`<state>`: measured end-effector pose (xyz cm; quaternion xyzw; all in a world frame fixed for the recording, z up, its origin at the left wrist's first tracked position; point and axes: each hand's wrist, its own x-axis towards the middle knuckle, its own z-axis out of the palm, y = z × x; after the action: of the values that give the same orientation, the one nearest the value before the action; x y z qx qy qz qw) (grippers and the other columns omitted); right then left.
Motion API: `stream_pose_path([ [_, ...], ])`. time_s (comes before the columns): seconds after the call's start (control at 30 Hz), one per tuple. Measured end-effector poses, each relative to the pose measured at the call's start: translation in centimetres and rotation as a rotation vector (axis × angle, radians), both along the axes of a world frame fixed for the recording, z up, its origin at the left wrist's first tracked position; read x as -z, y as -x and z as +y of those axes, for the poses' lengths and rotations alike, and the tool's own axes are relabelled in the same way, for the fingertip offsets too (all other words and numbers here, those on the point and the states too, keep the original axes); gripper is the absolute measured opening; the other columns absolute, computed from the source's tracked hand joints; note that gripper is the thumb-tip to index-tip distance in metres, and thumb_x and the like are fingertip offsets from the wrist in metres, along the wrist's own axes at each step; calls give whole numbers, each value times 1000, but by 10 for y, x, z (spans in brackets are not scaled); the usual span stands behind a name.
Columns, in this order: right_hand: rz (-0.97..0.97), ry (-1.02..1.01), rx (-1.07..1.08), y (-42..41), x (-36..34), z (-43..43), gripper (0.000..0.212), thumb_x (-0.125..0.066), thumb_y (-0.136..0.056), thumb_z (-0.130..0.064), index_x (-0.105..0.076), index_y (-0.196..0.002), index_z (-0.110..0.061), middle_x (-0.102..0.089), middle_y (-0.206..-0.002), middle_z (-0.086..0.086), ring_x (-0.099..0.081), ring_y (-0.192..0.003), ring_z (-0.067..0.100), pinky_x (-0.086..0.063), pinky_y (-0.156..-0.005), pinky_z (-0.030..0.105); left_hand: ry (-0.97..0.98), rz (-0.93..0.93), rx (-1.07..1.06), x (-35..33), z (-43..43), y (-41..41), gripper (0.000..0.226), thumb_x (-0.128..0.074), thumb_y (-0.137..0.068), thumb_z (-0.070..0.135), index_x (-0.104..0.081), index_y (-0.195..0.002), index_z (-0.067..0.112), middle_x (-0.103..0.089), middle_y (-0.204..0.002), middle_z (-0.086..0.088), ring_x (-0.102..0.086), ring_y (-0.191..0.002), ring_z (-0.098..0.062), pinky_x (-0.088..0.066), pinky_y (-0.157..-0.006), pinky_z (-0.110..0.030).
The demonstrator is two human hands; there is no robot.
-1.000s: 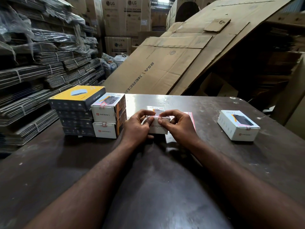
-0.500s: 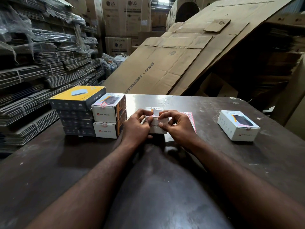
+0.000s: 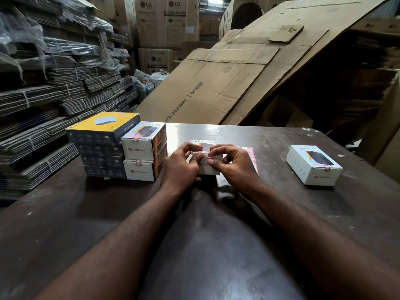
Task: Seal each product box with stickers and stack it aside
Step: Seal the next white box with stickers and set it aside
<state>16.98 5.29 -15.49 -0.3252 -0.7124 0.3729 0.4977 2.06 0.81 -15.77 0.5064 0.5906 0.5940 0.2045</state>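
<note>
- White Portronics box (image 3: 213,167): centre of frame, on the dark table (image 3: 86,213), held between both hands.
- Left hand (image 3: 180,167): fingers curled round the box's left end, thumb and forefinger pinching its top front edge.
- Right hand (image 3: 232,168): fingers curled, thumb on the front face, forefinger on top. It pinches the same edge over a pink-and-white sticker (image 3: 204,152).
- Sticker sheet (image 3: 249,151): flat on the table just behind the right hand, partly hidden.
- Stack of two white boxes (image 3: 141,154): left of centre, a sticker on each front edge, touching a stack of dark boxes (image 3: 100,158) with a yellow top.
- Single white box (image 3: 313,165): right of frame, well apart, lying flat.
</note>
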Motion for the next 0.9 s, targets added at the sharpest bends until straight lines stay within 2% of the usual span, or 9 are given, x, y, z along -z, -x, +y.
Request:
stream_pose_path([
  [0.17,10,-3,33,1,0,0,20,-82,-82,-9,-74,-80,-28,-70,-109,2,-51,-57,-5,-42,-60,13,-9,10,0,2,2,-1,11,-71,-94,19,-72,-103,24,-74,-104,-3,-74,-78,-17,-62,-50,-35],
  [0.4,38,8,50,2,1,1,22,-81,-83,-10,-72,-76,-29,-70,-102,-5,-46,-53,-1,-43,-56,14,-20,17,1,4,2,-2,9,-71,-93,19,-72,-100,25,-74,-101,-4,-74,-76,-18,-62,-50,-38],
  [0.57,33,-15,57,1,2,2,23,-81,-82,-9,-72,-77,-29,-71,-103,0,-50,-59,2,-43,-58,13,-19,23,10,3,1,-4,9,-72,-93,20,-72,-100,25,-74,-104,-2,-75,-76,-17,-62,-51,-37],
  [0.73,24,-17,62,1,2,3,22,-82,-82,-10,-72,-76,-28,-71,-103,0,-47,-54,-1,-44,-57,17,-17,32,17,2,0,-3,9,-72,-93,22,-72,-101,25,-74,-105,-2,-75,-76,-16,-62,-51,-35],
  [0.8,28,-6,66,0,3,2,21,-82,-82,-11,-72,-76,-28,-72,-97,-4,-42,-52,4,-42,-53,19,-14,40,17,2,-1,-3,9,-72,-93,22,-72,-102,25,-74,-104,-3,-74,-76,-16,-62,-51,-35],
  [0.9,32,8,64,-2,2,0,17,-81,-83,-11,-72,-80,-25,-65,-67,-20,-38,-49,7,-36,-47,19,-7,53,33,1,-1,-3,9,-71,-94,21,-72,-103,23,-74,-101,-5,-74,-77,-17,-62,-52,-34],
])
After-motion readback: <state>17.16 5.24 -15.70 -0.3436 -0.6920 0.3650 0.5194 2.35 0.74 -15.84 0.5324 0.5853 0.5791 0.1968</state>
